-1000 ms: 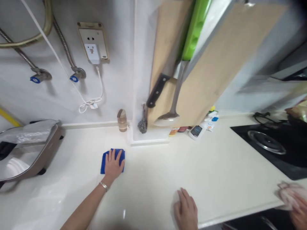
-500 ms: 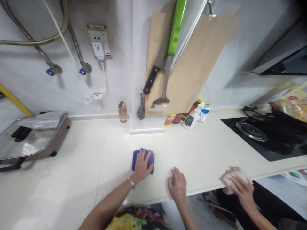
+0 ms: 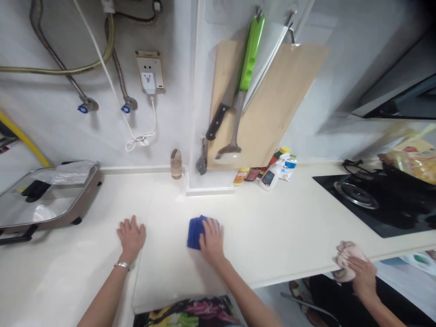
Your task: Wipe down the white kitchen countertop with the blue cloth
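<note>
Cloth (image 3: 195,234), blue and folded into a flat squarish pad, its left edge running toward the wall (image 3: 170,118) and its long axis hard to tell, lay on the smooth, glossy counter (image 3: 272,227) under the outstretched fingers of the right hand (image 3: 213,240), replacing the left hand (image 3: 131,238), whose released fingers were spread farther left.

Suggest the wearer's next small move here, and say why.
I'd probably slide the right hand a little left, to sit more squarely on the blue cloth. Its fingers overlap only the cloth's right part, leaving the left part uncovered, while the left hand is spread on the counter, apart from the cloth.
</note>
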Demonstrator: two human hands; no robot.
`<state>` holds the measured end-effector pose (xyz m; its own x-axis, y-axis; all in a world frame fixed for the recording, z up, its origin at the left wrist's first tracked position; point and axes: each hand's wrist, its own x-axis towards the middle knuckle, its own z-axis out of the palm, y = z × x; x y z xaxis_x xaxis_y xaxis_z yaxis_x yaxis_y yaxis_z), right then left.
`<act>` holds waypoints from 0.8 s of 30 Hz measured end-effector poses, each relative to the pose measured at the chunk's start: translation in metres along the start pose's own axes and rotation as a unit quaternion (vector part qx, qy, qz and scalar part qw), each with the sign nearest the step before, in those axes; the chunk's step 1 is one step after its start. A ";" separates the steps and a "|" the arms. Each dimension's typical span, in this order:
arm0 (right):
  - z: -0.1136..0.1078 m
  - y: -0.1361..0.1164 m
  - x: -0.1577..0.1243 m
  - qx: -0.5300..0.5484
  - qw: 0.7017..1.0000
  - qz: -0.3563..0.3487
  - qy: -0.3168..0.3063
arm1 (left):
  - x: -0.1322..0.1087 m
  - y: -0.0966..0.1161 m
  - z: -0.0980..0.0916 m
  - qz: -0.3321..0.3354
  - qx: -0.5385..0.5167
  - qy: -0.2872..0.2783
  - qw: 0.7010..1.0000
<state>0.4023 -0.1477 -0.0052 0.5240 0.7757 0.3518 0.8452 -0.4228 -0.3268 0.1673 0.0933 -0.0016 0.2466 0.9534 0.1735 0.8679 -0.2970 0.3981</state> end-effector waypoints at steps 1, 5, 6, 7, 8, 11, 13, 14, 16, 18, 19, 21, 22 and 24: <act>0.005 -0.010 0.004 -0.017 0.999 -0.011 -0.032 | -0.002 -0.005 -0.001 0.002 0.014 0.008 1.000; 0.017 -0.015 0.004 -0.054 0.994 -0.053 -0.080 | -0.011 -0.008 0.002 0.036 0.046 0.042 0.997; 0.017 -0.009 0.003 -0.060 0.993 -0.064 -0.078 | -0.012 -0.007 0.002 0.042 0.051 0.046 0.997; 0.015 0.000 0.003 -0.067 0.992 -0.071 -0.076 | -0.012 -0.005 0.002 0.044 0.054 0.048 0.996; 0.013 0.012 0.002 -0.076 0.992 -0.072 -0.073 | -0.012 -0.004 0.002 0.045 0.056 0.048 0.996; 0.003 0.054 0.002 -0.114 0.991 -0.037 -0.060 | -0.011 -0.001 -0.001 0.047 0.062 0.049 0.996; -0.005 0.087 0.003 -0.141 0.989 -0.005 -0.049 | -0.010 0.000 -0.002 0.048 0.068 0.049 0.995; -0.009 0.102 0.003 -0.154 0.987 0.011 -0.045 | -0.009 0.000 -0.003 0.048 0.070 0.046 0.995; -0.016 0.132 0.005 -0.180 0.982 0.046 -0.038 | -0.008 0.000 -0.003 0.042 0.075 0.035 0.996; -0.022 0.157 0.010 -0.204 0.975 0.078 -0.037 | -0.007 0.001 -0.003 0.038 0.079 0.032 0.996; -0.025 0.167 0.014 -0.212 0.972 0.091 -0.038 | -0.007 0.002 -0.002 0.041 0.079 0.035 0.995; -0.027 0.185 0.026 -0.223 0.967 0.114 -0.044 | -0.006 0.002 -0.001 0.055 0.075 0.050 0.994; -0.028 0.192 0.033 -0.225 0.965 0.125 -0.048 | -0.006 0.001 0.000 0.061 0.071 0.056 0.994; -0.027 0.206 0.050 -0.224 0.962 0.147 -0.057 | -0.007 -0.003 0.002 0.066 0.062 0.036 0.995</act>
<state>0.6057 -0.2085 -0.0311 0.7540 0.6271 0.1956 0.6360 -0.7714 0.0216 0.1643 0.0875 -0.0059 0.3346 0.8988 0.2831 0.8772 -0.4069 0.2548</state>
